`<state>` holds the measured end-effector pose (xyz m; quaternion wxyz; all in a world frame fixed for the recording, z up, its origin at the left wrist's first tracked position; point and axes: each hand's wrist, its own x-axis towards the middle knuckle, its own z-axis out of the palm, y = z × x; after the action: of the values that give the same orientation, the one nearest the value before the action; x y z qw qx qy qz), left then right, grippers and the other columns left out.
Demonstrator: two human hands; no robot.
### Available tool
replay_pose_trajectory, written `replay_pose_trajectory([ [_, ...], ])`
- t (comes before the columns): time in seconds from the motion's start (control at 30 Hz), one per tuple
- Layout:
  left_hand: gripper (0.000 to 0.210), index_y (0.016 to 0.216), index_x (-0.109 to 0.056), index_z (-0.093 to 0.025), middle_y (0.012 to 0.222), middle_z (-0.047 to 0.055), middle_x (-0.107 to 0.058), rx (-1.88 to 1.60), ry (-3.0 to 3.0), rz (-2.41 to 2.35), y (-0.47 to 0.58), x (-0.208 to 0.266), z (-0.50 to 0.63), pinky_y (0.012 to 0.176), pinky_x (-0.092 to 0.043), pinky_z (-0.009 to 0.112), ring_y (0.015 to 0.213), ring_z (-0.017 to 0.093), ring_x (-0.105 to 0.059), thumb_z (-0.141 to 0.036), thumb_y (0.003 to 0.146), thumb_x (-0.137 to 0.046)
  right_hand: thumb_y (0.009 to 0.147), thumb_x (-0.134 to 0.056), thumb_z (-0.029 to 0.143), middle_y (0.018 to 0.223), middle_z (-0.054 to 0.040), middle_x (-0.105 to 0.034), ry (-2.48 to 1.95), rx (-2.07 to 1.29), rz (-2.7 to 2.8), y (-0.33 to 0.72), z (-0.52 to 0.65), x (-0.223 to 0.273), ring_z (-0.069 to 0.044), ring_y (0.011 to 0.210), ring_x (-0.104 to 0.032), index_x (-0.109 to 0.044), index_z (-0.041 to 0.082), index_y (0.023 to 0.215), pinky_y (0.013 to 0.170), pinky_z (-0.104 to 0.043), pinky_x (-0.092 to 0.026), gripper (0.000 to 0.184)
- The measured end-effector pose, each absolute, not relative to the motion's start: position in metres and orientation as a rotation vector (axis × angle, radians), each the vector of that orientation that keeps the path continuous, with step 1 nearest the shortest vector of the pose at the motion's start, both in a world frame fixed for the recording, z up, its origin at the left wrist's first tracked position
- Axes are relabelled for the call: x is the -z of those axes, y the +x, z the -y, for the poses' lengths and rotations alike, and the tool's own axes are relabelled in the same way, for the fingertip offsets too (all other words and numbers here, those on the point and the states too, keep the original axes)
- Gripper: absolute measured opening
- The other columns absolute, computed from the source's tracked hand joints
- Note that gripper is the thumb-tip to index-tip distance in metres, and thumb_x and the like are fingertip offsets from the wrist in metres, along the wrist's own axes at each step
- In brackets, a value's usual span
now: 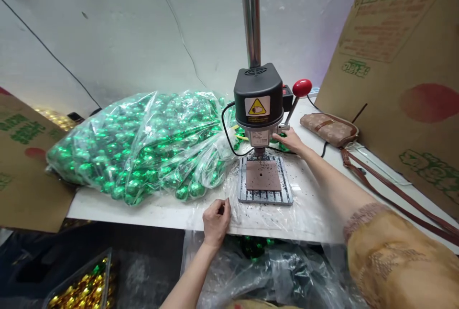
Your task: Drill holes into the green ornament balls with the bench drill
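Note:
My left hand (217, 220) is closed at the table's front edge, left of the drill press base; whatever it may hold is hidden. My right hand (291, 140) reaches past the right side of the black drill press (258, 96), its visible fingers stretched over shiny green balls (283, 147). The press head hides part of this hand. Below the chuck, a brown square plate (263, 175) with a dark central hole lies on the slotted metal base (287, 194). Dark chips are scattered over both. The red-knobbed lever (301, 88) points up.
A large clear bag (143, 141) of green faceted balls fills the table's left side. Cardboard boxes (401, 60) flank the table. A brown handbag (328, 128) with a long strap lies right. Below stand a bin (107, 270) of gold balls and clear plastic sheeting (279, 270).

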<state>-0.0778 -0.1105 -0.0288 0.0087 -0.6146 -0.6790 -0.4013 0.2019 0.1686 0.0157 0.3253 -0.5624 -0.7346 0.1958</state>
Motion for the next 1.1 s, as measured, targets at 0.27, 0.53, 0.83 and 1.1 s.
replay_pose_trajectory([
  [0.27, 0.039, 0.058, -0.052, -0.019, 0.054, -0.003, -0.05, 1.286, -1.924, 2.115, -0.077, 0.031, 0.108, 0.057, -0.032, 0.025, 0.051, 0.01, -0.046, -0.036, 0.093, -0.051, 0.09, -0.055, 0.052, 0.131, -0.01, -0.058, -1.369, -0.585, 1.719, 0.253, -0.081, -0.036, -0.023, 0.123, -0.055, -0.06, 0.017, 0.118, 0.108, -0.051, -0.046, 0.045],
  [0.53, 0.028, 0.093, -0.067, -0.017, 0.058, -0.004, -0.052, 1.657, -1.808, 2.232, -0.077, 0.026, 0.11, 0.055, -0.038, 0.022, 0.052, 0.011, -0.05, -0.041, 0.093, -0.052, 0.068, -0.045, 0.09, 0.141, -0.0105, -0.048, -0.986, -0.713, 1.902, 0.183, 0.062, -0.055, -0.029, 0.126, -0.057, -0.069, 0.03, 0.107, 0.097, -0.045, -0.056, 0.075],
  [0.83, 0.057, 0.148, -0.045, -0.018, 0.159, 0.022, -0.028, 0.948, -1.558, 2.245, -0.121, -0.003, 0.09, 0.115, -0.027, 0.065, 0.15, 0.043, -0.018, -0.035, 0.094, -0.055, 0.072, -0.067, 0.069, 0.151, -0.0126, -0.035, -0.996, -0.631, 2.215, 0.041, 0.045, -0.034, -0.033, 0.134, -0.05, -0.068, 0.027, 0.117, 0.109, -0.048, -0.048, 0.061],
  [1.1, 0.073, 0.156, -0.03, -0.025, 0.166, 0.022, -0.006, 0.428, -1.61, 2.309, -0.178, 0.01, 0.07, 0.11, -0.021, 0.076, 0.151, 0.048, -0.01, -0.039, 0.091, -0.061, 0.092, -0.056, 0.045, 0.141, -0.01, -0.052, -1.063, -0.404, 2.282, -0.005, 0.039, -0.016, -0.022, 0.125, -0.054, -0.056, 0.022, 0.128, 0.106, -0.048, -0.049, 0.043],
])
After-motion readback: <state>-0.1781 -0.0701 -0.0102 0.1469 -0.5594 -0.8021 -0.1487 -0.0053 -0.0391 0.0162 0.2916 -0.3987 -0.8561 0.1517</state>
